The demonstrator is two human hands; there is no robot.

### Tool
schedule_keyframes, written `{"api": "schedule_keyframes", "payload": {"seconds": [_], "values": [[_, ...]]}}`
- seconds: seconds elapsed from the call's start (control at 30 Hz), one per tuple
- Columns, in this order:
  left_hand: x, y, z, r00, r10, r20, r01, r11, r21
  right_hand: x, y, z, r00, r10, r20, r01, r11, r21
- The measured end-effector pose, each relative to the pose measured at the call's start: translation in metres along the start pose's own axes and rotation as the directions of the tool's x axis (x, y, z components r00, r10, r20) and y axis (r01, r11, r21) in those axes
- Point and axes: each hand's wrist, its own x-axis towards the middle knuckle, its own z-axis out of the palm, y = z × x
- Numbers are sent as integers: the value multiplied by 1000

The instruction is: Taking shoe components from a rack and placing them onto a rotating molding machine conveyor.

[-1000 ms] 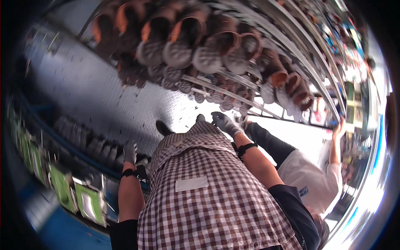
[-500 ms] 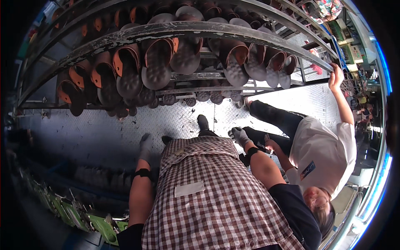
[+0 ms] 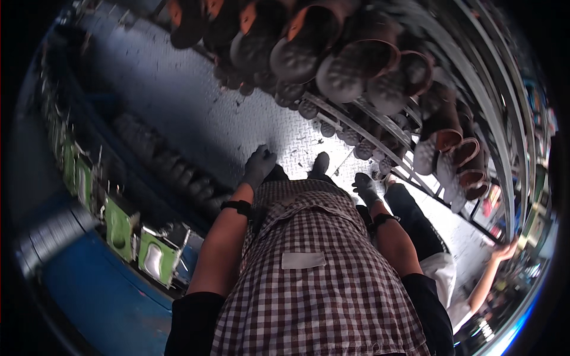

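Note:
My left hand (image 3: 259,167), in a grey glove, hangs before my checked apron (image 3: 309,255), its fingers curled in with nothing visible in them. My right hand (image 3: 367,187), gloved alike, is lower right of it over the floor, fingers apart and holding nothing. Neither hand touches the metal rack (image 3: 493,95) ahead and to the right. Dark-soled brown shoes (image 3: 338,74) with orange-brown inner sides hang in rows along its bars. Nearest to my right hand are the lower shoes (image 3: 363,149) on the rack.
A co-worker's hand (image 3: 503,251) rests on the rack's end at the right; their legs and pale shirt (image 3: 439,273) are beside me. Green moulds (image 3: 155,256) line a machine at my left, above a blue panel (image 3: 107,291). The floor (image 3: 196,101) is patterned metal plate.
My view has turned left, so the rack now slants to the right and more of the green moulds shows. My left hand has moved nearer my apron. The co-worker's hand remains on the rack.

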Motion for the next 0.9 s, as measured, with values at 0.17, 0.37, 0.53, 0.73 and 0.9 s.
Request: {"api": "schedule_keyframes", "payload": {"seconds": [0.17, 0.37, 0.53, 0.73, 0.9], "values": [[-16, -5, 20, 993, -115, 18, 116, 992, -53, 9, -8, 9, 993, 113, 17, -108, 981, -163], [-9, -5, 39, 999, 2, 34, -2, 1000, -14, 20, 0, 25, 950, 301, -81, -310, 938, -155], [42, -1, 67, 995, 98, 28, -98, 995, -18, 55, 13, 43, 915, 376, -144, -386, 921, -46], [142, -13, 172, 990, 131, 45, -122, 980, -154, 145, 55, 50, 852, 385, -353, -443, 891, -97], [233, -4, 266, 981, 195, -2, -190, 956, -225, 242, 85, 37, 809, 400, -431, -374, 915, 148]]}}
